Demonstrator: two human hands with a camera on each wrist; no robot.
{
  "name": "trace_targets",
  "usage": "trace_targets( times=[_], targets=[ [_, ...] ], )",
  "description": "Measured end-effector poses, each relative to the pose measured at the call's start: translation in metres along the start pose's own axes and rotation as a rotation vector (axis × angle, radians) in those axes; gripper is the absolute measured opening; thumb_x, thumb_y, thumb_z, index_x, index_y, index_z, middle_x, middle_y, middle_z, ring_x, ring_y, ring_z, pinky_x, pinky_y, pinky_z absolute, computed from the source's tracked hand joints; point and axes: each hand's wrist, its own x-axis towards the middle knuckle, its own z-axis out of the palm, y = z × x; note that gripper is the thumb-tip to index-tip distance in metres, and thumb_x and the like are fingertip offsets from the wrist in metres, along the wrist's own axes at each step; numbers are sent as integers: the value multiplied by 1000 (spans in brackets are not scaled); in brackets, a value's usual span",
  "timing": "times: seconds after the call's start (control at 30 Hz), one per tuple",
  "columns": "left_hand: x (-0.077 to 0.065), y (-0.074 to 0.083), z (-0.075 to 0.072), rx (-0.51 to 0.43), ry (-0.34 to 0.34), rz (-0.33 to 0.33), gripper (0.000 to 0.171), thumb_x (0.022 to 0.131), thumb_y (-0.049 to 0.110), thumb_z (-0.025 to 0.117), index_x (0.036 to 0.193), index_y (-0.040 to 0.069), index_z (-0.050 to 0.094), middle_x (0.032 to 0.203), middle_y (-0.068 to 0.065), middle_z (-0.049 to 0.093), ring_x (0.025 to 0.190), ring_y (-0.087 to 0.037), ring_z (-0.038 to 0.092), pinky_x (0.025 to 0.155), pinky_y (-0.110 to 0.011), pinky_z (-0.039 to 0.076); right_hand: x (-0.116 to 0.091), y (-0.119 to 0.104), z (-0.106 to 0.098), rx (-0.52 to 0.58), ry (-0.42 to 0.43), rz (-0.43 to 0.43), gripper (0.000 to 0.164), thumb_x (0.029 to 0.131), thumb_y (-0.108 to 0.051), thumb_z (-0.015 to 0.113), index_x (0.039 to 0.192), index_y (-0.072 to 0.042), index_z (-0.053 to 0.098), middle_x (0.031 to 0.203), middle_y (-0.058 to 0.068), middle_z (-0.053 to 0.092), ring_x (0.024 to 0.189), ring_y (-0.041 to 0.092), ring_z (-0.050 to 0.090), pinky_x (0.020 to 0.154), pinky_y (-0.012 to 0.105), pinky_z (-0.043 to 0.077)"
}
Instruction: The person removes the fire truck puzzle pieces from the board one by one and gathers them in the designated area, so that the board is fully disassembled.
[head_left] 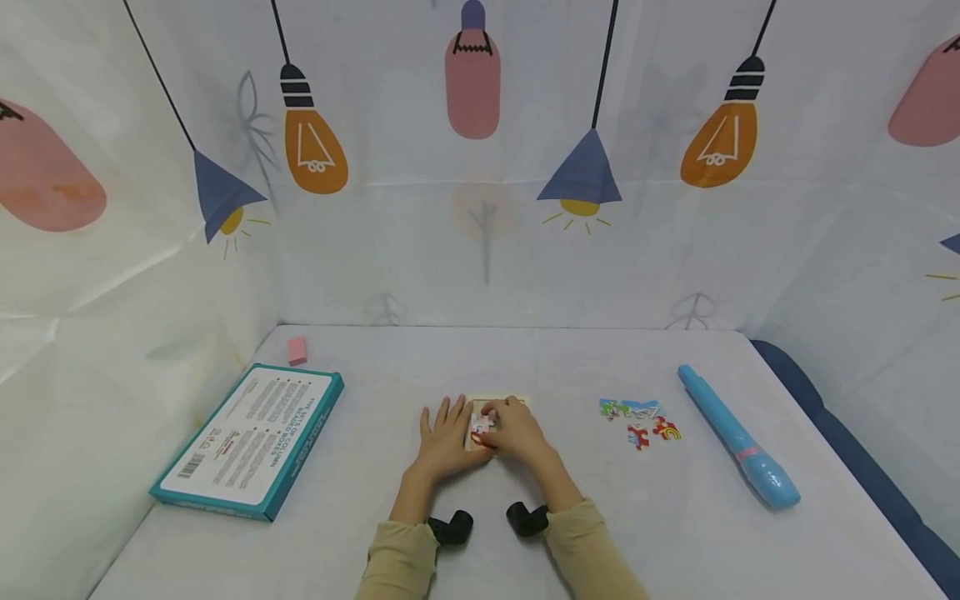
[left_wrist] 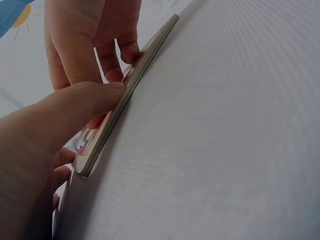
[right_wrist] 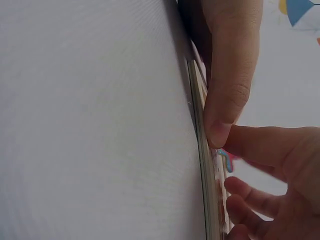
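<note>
Board of pale wood, thin, rectangular and printed with a picture [head_left: 481, 423], lies on the white table [head_left: 570, 533] between your hands. Your left hand [head_left: 444, 443] sits at its nine o'clock, fingers straight and spread, resting on the board. Your right hand [head_left: 519, 431] sits at three o'clock, fingers bent down onto the printed face; you cannot tell whether they pinch anything.

The left wrist view gives you what the head view lacks: the board's layered edge, with your left thumb [left_wrist: 95, 97] laid on it. The right wrist view shows that thumb's tip in front of your right thumb [right_wrist: 255, 142].

Only the head view shows you the colourful flat jigsaw pieces [head_left: 638, 437] at three o'clock from the board, and the light-blue, pink-banded stick [head_left: 738, 442] farther that way. At nine o'clock lies the flat teal-and-white box [head_left: 247, 442]; at ten, the small pink block [head_left: 297, 351].

Your hands cover much of the board's picture, so you cannot read it whole. The board runs off the bottom of the right wrist view. The box's small print is illegible, and a dark-blue form [head_left: 862, 467] beyond the table's right edge is partly hidden.
</note>
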Motion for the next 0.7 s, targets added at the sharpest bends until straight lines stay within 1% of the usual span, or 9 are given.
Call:
trace_targets(
  times=[0.13, 0.27, 0.33, 0.43, 0.57, 0.7],
  targets=[
    [0, 0, 0, -5, -5, 0, 92, 75, 57, 64, 143, 3, 33, 150, -14, 25, 139, -36, 13, 105, -62, 0, 1, -1, -1, 114, 7, 15, 28, 74, -11, 75, 97, -11, 58, 87, 5, 57, 74, 17, 52, 63, 33, 43],
    [0, 0, 0, -4, -9, -4, 91, 75, 56, 64, 142, 4, 33, 150, -14, 26, 139, -36, 13, 105, -62, 0, 0, 0, -3, 240, 35, 10, 18, 79, -7, 70, 92, -11, 58, 81, 2, 62, 68, 11, 53, 59, 27, 42],
    [1, -1, 0, 3, -11, -8, 90, 75, 55, 64, 142, 4, 34, 150, -14, 26, 139, -36, 13, 105, -62, 0, -1, 2, -6, 297, 65, 7, 16, 80, -5, 68, 92, -10, 58, 80, 3, 62, 68, 11, 52, 59, 26, 42],
    [1, -1, 2, 13, -14, -13, 90, 74, 55, 65, 142, 4, 34, 150, -13, 26, 139, -36, 14, 105, -62, 0, -5, 7, -14, 377, 121, 28, 16, 80, -3, 68, 93, -8, 59, 82, 5, 63, 72, 14, 54, 62, 27, 43],
    [2, -1, 3, 29, -20, -19, 91, 75, 56, 63, 143, 4, 33, 151, -12, 25, 139, -35, 13, 106, -61, -1, -12, 20, -32, 465, 170, 123, 15, 82, -1, 66, 95, -6, 59, 84, 7, 63, 78, 17, 57, 67, 29, 47],
    [1, 0, 2, 6, -11, -8, 91, 73, 54, 65, 142, 3, 34, 150, -13, 26, 139, -36, 14, 105, -61, -2, -20, 42, -50, 512, 207, 212, 15, 83, 0, 63, 97, -3, 59, 86, 10, 63, 78, 19, 58, 64, 28, 46]
  ],
)
